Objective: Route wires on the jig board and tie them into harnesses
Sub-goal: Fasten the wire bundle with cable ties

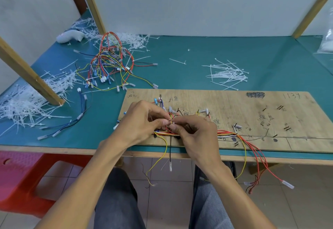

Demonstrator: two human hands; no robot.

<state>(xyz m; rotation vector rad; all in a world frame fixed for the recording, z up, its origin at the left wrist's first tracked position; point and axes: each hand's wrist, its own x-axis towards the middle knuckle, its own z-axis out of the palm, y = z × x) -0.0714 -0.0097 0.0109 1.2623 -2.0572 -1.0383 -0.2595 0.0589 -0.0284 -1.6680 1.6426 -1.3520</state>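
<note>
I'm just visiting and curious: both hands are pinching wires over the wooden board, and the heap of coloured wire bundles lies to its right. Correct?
Not quite. In the head view the heap of coloured wire bundles lies beyond the left end of the wooden board, not to its right. The left hand and right hand do pinch wires over it.

a pen-marked plywood jig board (234,113) lies flat, near and right of centre. red, yellow, white and black wires (227,132) run along its near edge, bunch up at its left, and their loose ends hang off the near side
</note>
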